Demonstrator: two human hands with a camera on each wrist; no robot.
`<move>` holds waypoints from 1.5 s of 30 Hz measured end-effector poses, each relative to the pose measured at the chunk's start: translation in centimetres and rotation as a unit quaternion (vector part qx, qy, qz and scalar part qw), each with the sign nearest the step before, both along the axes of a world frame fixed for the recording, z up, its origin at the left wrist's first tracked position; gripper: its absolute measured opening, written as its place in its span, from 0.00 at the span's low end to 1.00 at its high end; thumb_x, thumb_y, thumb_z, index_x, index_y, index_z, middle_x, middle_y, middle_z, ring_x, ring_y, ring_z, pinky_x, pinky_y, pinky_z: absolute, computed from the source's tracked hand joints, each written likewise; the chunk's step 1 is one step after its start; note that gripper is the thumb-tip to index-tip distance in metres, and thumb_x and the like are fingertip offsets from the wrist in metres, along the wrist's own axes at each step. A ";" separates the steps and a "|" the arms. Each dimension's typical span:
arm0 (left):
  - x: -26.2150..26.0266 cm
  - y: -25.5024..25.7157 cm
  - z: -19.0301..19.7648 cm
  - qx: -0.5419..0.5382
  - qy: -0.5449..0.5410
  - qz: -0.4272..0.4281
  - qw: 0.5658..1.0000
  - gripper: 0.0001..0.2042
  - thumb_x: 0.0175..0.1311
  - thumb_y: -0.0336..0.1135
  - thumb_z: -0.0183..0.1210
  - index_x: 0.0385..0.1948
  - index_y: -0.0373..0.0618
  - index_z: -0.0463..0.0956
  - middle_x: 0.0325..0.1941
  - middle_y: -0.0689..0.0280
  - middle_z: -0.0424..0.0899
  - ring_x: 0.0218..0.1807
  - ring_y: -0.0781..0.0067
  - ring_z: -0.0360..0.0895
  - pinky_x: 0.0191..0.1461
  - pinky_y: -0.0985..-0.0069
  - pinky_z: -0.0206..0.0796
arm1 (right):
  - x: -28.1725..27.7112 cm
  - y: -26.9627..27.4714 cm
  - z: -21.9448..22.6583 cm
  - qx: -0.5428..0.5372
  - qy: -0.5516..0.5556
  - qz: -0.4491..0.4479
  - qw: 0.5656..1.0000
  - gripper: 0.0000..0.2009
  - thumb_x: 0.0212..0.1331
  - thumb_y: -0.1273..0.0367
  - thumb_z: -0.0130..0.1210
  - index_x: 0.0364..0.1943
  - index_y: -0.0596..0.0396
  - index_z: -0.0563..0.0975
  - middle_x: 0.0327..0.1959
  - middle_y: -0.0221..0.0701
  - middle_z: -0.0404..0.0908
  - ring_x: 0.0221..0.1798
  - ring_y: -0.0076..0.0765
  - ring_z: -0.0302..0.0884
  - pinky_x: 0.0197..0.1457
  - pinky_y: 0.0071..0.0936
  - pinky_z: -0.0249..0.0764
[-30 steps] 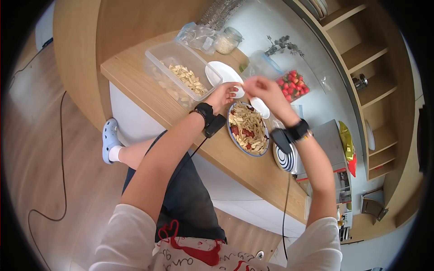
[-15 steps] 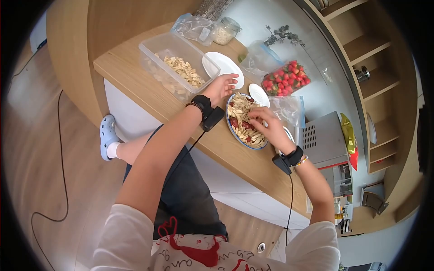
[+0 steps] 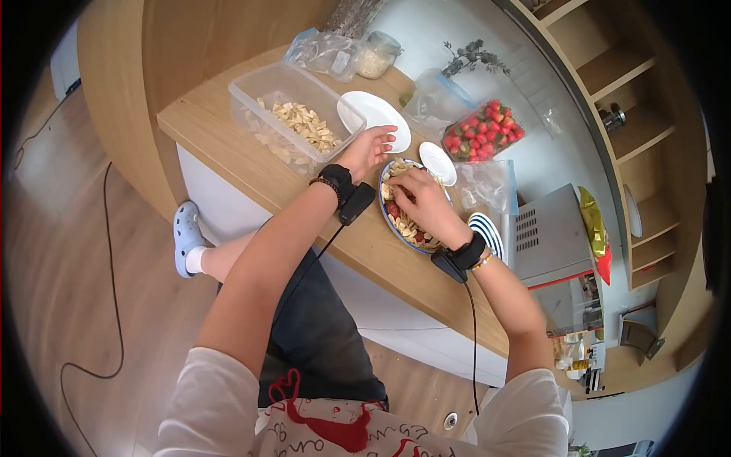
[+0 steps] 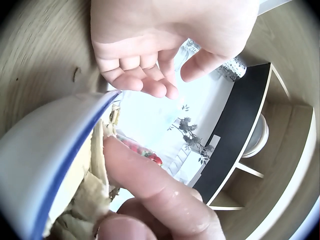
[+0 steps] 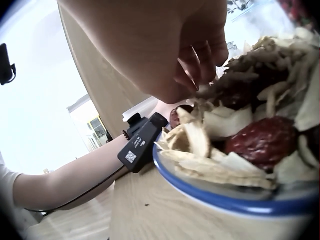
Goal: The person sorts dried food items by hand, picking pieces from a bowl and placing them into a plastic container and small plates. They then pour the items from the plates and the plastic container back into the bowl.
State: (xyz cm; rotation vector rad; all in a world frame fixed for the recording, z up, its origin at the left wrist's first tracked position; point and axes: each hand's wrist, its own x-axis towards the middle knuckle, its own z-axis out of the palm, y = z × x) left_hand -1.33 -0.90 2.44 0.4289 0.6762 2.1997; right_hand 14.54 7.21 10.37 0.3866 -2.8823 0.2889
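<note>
Wooden counter point(image 3: 228, 145) lying under both hands. Leftmost, beyond the left wrist: clear tub point(image 3: 263, 87) part-filled with pale slices. Just past the left fingertips: white plate point(image 3: 377, 114). Left hand point(image 3: 369, 148) resting on the wood right beside the blue-rimmed plate point(image 3: 390, 217), fingers relaxed and loosely curled, gripping nothing; in the left wrist view, blue rim passing just under that open palm.

Right hand point(image 3: 419, 199) lying over the same plate, fingers bunched and dipping down into the pale slices point(image 5: 200, 150) among dark red fruit point(image 5: 260, 142). Touching the pile, plainly; actually pinching a piece, cannot tell, fingertips being buried in it.

Beyond the right hand: small white dish point(image 3: 438, 162), then a box of strawberries point(image 3: 483, 128). Near the right wrist: striped plate point(image 3: 487, 232).

Step in hand, by judgement: arranging or picking through the topping on the blue-rimmed plate, left hand likely steadying beside it. Next move probably calling for light fingertips, shifting single slices without dragging the heap over the rim.
</note>
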 end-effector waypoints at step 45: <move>0.1 0.1 0.0 -0.028 0.011 0.007 1.000 0.15 0.65 0.37 0.47 0.49 0.44 0.72 0.35 0.75 0.72 0.36 0.84 0.68 0.42 0.84 0.62 | 3.1 8.2 0.5 -0.807 -0.251 -0.105 0.524 0.12 0.62 0.62 0.52 0.35 0.58 0.72 0.23 0.24 0.70 0.22 0.22 0.64 0.27 0.18 0.65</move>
